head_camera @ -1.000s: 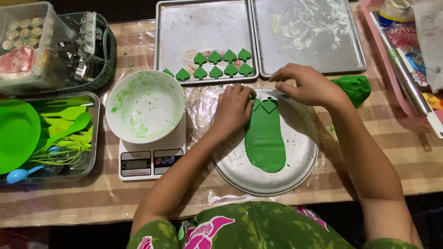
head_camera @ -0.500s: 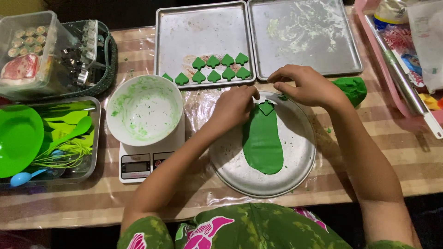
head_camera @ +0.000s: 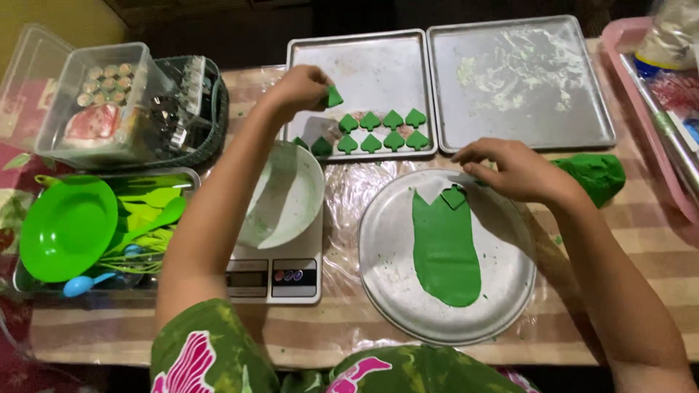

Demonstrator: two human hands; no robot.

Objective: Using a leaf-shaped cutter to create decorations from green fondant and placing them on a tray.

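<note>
My left hand [head_camera: 300, 89] hovers over the left baking tray [head_camera: 378, 65], pinching a small green spade-shaped dough piece [head_camera: 333, 97]. Two rows of similar green cut-outs [head_camera: 382, 131] lie on that tray just below it. My right hand [head_camera: 513, 171] rests at the top edge of the round metal plate [head_camera: 510, 291], fingertips beside another cut piece [head_camera: 454, 196]. A long flat sheet of green dough [head_camera: 444, 251] lies on the plate, notched at its top.
A lump of green dough [head_camera: 597, 175] sits right of the plate. A white bowl [head_camera: 302, 204] stands on a kitchen scale [head_camera: 273, 276]. Second tray [head_camera: 520, 80] at back right; pink tray [head_camera: 641, 87] far right. Green utensils [head_camera: 69, 225] and clear boxes [head_camera: 102, 102] fill the left.
My left hand lifted off the plate with a cut dough piece and moved up and left over the baking tray. My right hand stayed at the plate's top edge.
</note>
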